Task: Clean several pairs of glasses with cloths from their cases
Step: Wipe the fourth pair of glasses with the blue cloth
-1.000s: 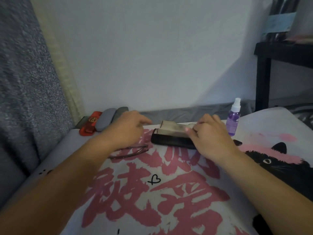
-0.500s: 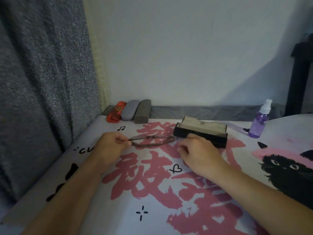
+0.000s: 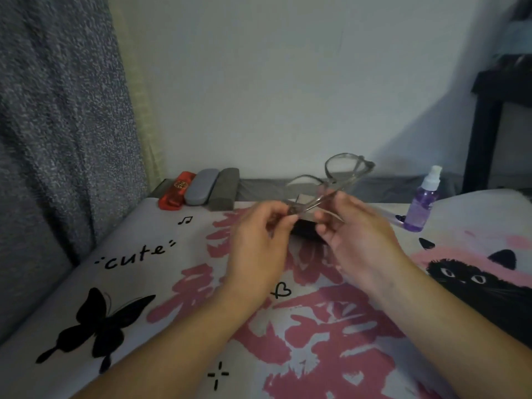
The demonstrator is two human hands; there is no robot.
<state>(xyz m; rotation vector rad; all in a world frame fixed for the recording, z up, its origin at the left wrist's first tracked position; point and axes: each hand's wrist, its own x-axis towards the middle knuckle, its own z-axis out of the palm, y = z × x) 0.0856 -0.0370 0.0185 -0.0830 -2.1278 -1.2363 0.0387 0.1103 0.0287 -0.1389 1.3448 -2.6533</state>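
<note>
Three oblong cases [image 3: 198,190], red, smooth grey and felt-like, line the far-left edge of the printed cloth [image 3: 138,283]. Above the black case [image 3: 305,227], the left hand [image 3: 259,240] and right hand [image 3: 357,237] pinch the thin-rimmed glasses [image 3: 334,180] by their temples, lifted clear; a translucent purple spray bottle [image 3: 423,203] stands right.

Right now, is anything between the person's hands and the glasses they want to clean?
No. The left hand and the right hand both already pinch the glasses by the temples, lifted above the open black case.

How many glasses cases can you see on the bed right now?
4. Three closed ones lie side by side by the wall: a red case, a light grey case, a dark grey case. A black case sits mostly hidden behind the hands.
</note>
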